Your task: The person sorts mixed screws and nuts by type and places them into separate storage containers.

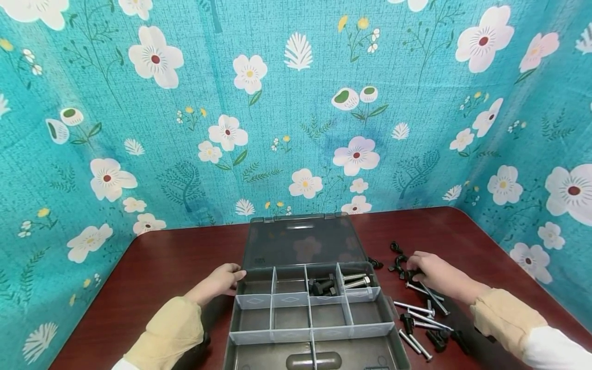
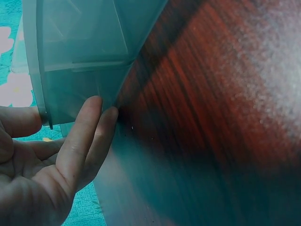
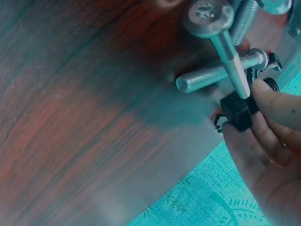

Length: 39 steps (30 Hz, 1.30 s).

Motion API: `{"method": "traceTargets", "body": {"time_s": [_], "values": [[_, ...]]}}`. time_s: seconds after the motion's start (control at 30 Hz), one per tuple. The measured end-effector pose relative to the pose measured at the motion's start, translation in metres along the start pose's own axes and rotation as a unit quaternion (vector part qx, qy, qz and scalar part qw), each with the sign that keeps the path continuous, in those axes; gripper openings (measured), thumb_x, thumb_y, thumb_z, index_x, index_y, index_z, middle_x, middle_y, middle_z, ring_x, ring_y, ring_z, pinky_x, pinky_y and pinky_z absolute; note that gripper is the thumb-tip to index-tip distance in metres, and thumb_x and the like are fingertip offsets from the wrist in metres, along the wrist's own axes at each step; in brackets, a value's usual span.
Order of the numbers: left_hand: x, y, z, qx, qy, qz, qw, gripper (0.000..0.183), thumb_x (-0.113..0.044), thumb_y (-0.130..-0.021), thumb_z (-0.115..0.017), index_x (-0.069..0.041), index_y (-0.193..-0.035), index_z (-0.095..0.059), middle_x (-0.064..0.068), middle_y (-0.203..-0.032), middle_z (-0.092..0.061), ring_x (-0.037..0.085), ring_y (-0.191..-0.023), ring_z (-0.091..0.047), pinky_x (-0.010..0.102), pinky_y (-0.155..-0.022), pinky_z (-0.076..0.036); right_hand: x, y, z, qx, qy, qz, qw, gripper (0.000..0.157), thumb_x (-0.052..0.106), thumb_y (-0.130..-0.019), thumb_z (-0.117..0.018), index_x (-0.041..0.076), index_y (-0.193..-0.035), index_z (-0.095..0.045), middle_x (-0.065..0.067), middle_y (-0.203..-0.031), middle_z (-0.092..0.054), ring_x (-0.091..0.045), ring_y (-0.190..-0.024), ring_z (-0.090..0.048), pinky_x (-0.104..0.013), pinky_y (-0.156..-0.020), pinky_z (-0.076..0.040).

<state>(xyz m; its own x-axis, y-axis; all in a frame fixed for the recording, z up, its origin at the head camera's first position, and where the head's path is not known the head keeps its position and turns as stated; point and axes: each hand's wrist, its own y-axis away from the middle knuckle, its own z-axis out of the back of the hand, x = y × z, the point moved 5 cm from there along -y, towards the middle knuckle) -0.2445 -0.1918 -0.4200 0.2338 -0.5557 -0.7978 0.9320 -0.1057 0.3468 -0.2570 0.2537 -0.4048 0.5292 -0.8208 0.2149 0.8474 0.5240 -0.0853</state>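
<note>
My left hand (image 1: 224, 279) is at the left side of a grey plastic compartment box (image 1: 291, 336). In the left wrist view its thumb touches the rim and two fairly straight fingers (image 2: 87, 136) lie against the outer wall. On the right, my right hand (image 1: 433, 271) pinches a black hex-head bolt (image 3: 237, 110); its shank is partly hidden by the fingers. Silver bolts (image 3: 207, 77) lie close to that hand. Several black bolts (image 1: 324, 285) fill one back-row compartment, and silver bolts (image 1: 356, 282) lie in the compartment beside it.
The box's transparent lid (image 1: 302, 241) lies folded back on the dark red table (image 1: 185, 249). Loose silver bolts (image 1: 418, 345) and black pieces (image 1: 437, 339) are scattered right of the box. A flowered cloth (image 1: 287, 128) hangs behind the table and along its sides.
</note>
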Motion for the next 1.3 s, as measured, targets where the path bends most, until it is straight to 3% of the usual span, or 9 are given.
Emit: {"method": "traceTargets", "body": {"time_s": [0.23,0.47,0.8,1.0,1.3], "values": [[0.002,0.0,0.001,0.004,0.001,0.001,1.0,0.042,-0.006,-0.096,-0.042,0.023,-0.126,-0.032,0.031,-0.112,-0.05,0.043,-0.106,-0.05,0.044,-0.076,-0.054,0.009,0.0,0.014,-0.085,0.036,0.029,0.995,0.025,-0.002,-0.066,-0.077,0.008,-0.083,-0.062,0.003,-0.079,-0.054,-0.013,-0.073,-0.053,-0.028,-0.061,-0.051],[0.002,0.0,0.001,0.005,0.005,0.0,1.0,0.043,-0.006,-0.096,-0.042,0.023,-0.126,-0.031,0.032,-0.114,-0.049,0.044,-0.106,-0.049,0.044,-0.077,-0.054,0.026,0.001,0.023,-0.137,0.041,0.124,0.982,0.031,-0.003,-0.063,-0.078,0.011,-0.086,-0.063,0.006,-0.084,-0.055,-0.01,-0.079,-0.053,-0.024,-0.062,-0.052],[0.001,0.0,0.0,0.002,0.003,-0.007,1.0,0.043,-0.005,-0.096,-0.042,0.024,-0.125,-0.031,0.032,-0.112,-0.05,0.042,-0.103,-0.051,0.045,-0.076,-0.054,0.047,0.002,0.031,-0.14,0.044,0.192,0.97,0.033,-0.002,-0.065,-0.077,0.013,-0.091,-0.063,0.008,-0.091,-0.055,-0.006,-0.083,-0.051,-0.02,-0.064,-0.05],[0.001,0.0,0.0,0.014,0.0,-0.001,0.9999,0.044,-0.006,-0.097,-0.04,0.023,-0.127,-0.028,0.037,-0.12,-0.043,0.046,-0.109,-0.047,0.045,-0.078,-0.053,0.065,0.001,0.036,-0.144,0.053,0.239,0.959,0.036,-0.001,-0.064,-0.078,0.014,-0.093,-0.063,0.007,-0.092,-0.055,-0.006,-0.085,-0.05,-0.016,-0.066,-0.048],[0.001,0.0,0.0,0.019,-0.005,0.004,0.9998,0.044,-0.007,-0.097,-0.04,0.022,-0.128,-0.028,0.037,-0.122,-0.042,0.046,-0.111,-0.045,0.044,-0.078,-0.053,0.092,-0.002,0.036,-0.155,0.028,0.28,0.947,0.033,0.001,-0.067,-0.076,0.012,-0.096,-0.064,0.007,-0.096,-0.055,-0.006,-0.088,-0.051,-0.012,-0.072,-0.045]]}}
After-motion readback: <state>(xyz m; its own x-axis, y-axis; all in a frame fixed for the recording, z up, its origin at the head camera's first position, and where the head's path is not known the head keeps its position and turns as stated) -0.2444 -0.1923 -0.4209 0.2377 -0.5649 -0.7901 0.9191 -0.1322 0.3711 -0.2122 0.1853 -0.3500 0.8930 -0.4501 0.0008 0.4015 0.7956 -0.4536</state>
